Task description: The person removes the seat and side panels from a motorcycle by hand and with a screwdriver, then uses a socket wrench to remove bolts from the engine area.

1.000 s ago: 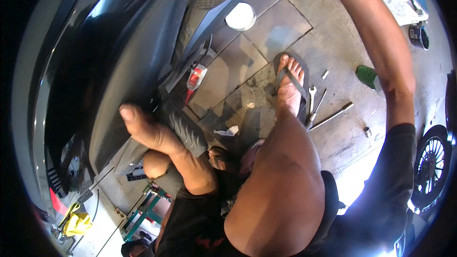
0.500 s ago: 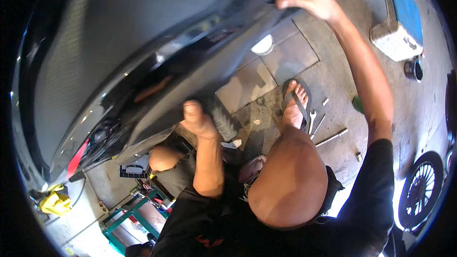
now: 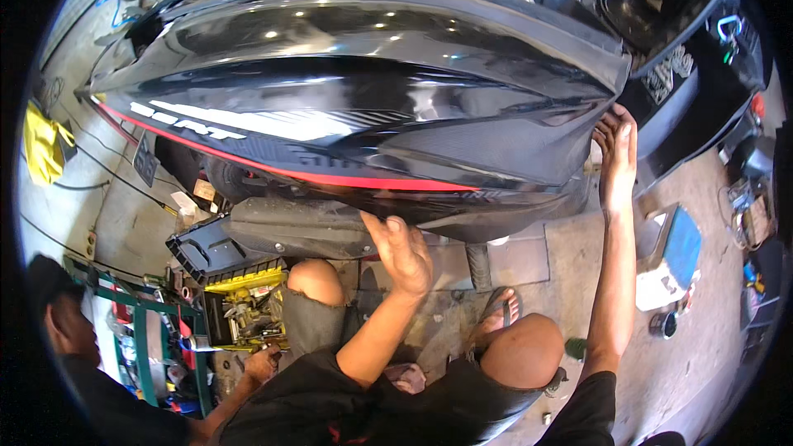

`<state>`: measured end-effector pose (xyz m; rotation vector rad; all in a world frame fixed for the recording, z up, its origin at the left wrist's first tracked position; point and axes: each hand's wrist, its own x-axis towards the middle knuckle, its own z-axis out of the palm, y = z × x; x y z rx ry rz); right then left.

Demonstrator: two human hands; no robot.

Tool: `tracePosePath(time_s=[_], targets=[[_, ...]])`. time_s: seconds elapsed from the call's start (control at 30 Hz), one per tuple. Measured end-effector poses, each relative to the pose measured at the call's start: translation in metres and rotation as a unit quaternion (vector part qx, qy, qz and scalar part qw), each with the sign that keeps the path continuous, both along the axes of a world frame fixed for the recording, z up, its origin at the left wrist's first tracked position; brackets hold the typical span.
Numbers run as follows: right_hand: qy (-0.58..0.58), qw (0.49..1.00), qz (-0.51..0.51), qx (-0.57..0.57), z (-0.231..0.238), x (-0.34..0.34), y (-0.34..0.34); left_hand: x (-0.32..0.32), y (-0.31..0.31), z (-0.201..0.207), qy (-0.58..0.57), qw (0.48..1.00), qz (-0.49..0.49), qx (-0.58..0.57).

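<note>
A glossy black scooter side panel [image 3: 496,144] with a red stripe and white lettering stretches across the view in front of me. My right hand [image 3: 615,157] grips its right end, fingers curled over the edge. Under the panel's lower rim, my left hand [image 3: 402,258] is raised with its fingers stretched out against the edge; some fingertips are hidden. A dark grey, dusty cover [image 3: 301,225] lies below the panel, left of that hand. My knees are bent below the panel.
To the left, a co-worker's hand [image 3: 263,361] is beside an open yellow toolbox [image 3: 216,314] full of tools. A green-framed rack [image 3: 147,339] stands nearby. On the right are a blue-topped white box [image 3: 661,289], a black can [image 3: 662,325] and a black bin-like part [image 3: 686,107].
My view has swung up and back, so the whole panel shows. The right hand stays at the panel's right end; the left hand now meets the lower edge. A co-worker has come into view.
</note>
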<state>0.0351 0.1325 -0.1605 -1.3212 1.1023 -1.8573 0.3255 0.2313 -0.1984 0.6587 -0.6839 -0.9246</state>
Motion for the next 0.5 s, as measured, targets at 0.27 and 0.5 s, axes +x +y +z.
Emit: tracePosePath(time_s=[0.27, 0.5], targets=[[-0.227, 0.973, -0.012, 0.029, 0.044, 0.022, -0.03, -0.004, -0.007, -0.02, -0.244, 0.958, 0.126, 0.085], [-0.276, 0.947, -0.109, 0.123, 0.055, 0.042, -0.026, -0.007, 0.003, -0.074, -0.339, 0.938, 0.023, 0.067]])
